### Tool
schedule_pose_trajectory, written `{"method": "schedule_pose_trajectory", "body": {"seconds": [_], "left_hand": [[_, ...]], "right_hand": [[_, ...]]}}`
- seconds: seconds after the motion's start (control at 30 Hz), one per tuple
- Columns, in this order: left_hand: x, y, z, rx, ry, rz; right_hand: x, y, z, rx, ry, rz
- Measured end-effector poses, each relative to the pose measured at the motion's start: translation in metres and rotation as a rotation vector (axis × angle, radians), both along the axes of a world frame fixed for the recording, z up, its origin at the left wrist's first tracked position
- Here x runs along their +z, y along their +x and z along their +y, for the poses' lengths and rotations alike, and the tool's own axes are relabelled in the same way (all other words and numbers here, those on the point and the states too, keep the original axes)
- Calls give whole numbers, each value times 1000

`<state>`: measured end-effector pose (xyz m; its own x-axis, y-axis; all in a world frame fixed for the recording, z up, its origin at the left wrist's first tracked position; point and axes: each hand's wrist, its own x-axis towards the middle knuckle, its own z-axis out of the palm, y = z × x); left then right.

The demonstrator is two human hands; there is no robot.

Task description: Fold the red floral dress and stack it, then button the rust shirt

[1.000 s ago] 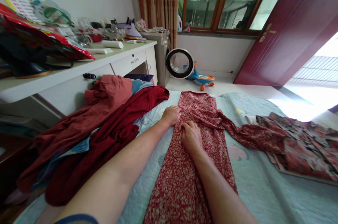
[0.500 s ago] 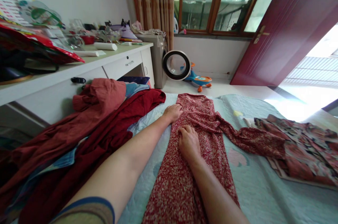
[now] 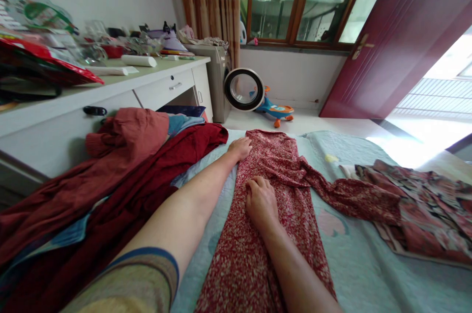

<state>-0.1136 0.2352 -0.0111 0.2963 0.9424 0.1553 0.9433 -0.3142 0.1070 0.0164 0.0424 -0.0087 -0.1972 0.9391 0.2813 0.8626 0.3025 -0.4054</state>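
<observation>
The dress [image 3: 234, 246] runs lengthwise away from me beneath my curled right hand [image 3: 261, 200], my left hand [image 3: 240, 149] farther out at the cloth's left edge, whether either pinches I cannot tell.

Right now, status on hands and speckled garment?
Left hand at edge of speckled garment; right hand on it, nearer. Garment spread, wrinkled. Sleeve meets folded clothes.

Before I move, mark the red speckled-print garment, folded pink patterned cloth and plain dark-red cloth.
Red speckled-print garment [image 3: 297, 214], head view: its main body.
Folded pink patterned cloth [image 3: 435, 212], head view: its top layer.
Plain dark-red cloth [image 3: 155, 183], head view: its middle stretch.
</observation>
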Motion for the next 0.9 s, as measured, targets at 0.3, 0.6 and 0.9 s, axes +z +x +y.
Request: {"method": "schedule_pose_trajectory", "body": {"seconds": [0.3,0.6,0.9], "left_hand": [[2,-2,21,71,-69,-5],[4,0,13,66,-54,-36],[-4,-1,-28,-7,-72,-58]], "right_hand": [[-1,0,1,-7,-7,-14],[-1,0,1,2,-15,1],[-2,0,0,8,-5,-17]]}}
